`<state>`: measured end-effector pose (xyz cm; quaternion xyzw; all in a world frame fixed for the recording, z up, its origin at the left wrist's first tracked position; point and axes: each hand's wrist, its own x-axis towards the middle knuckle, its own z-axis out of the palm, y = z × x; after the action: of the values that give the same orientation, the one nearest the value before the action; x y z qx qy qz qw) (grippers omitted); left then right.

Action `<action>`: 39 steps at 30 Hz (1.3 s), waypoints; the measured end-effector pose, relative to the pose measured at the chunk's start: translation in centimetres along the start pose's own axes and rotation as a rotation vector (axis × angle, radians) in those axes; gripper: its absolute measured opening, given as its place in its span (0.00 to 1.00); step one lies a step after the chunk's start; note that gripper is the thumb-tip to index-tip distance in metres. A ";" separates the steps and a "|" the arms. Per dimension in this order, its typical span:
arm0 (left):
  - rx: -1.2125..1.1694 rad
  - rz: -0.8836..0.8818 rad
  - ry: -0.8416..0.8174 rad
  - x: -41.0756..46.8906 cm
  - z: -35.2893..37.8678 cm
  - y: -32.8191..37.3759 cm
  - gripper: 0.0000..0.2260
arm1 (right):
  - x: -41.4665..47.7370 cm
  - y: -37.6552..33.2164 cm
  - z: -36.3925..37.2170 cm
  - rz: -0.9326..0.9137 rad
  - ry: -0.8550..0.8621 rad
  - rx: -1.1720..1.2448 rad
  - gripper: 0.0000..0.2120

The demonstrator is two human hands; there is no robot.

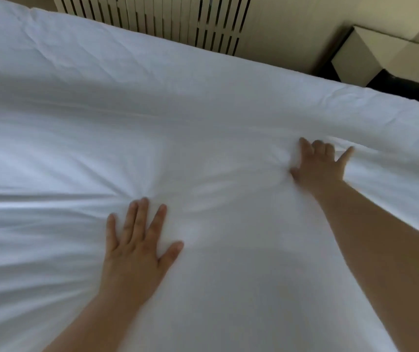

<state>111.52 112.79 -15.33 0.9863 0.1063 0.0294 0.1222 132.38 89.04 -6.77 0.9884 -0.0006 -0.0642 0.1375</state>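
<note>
Sheet [216, 118], white, covers the bed [355, 96], with creases radiating from both hands. Left hand [137, 247] lies flat on the sheet, fingers [141, 214] straight and apart. Right hand [317, 165] presses the cloth farther away, fingers [346, 154] splayed. Beyond the far edge stand a slatted panel [152, 19] and a pale box [370, 57].
</note>
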 end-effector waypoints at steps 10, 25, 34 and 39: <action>-0.033 0.017 -0.035 1.9 3.0 -1.0 0.33 | -3.4 -0.7 3.7 -0.024 -0.019 0.281 0.31; -0.001 -0.162 -0.062 -0.1 6.6 -2.6 0.35 | -17.8 14.5 12.3 0.312 -0.278 0.304 0.30; -0.333 0.510 0.088 -14.5 6.2 33.6 0.25 | -20.5 26.4 13.5 -0.539 -0.171 0.400 0.29; -0.203 0.503 -0.005 -16.5 13.5 51.1 0.26 | -19.8 51.3 20.9 -0.286 0.007 0.077 0.26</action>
<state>106.91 57.65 -16.27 0.9645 -0.1460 0.0669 0.2094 110.97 34.35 -10.30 0.9832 0.1384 -0.0794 0.0888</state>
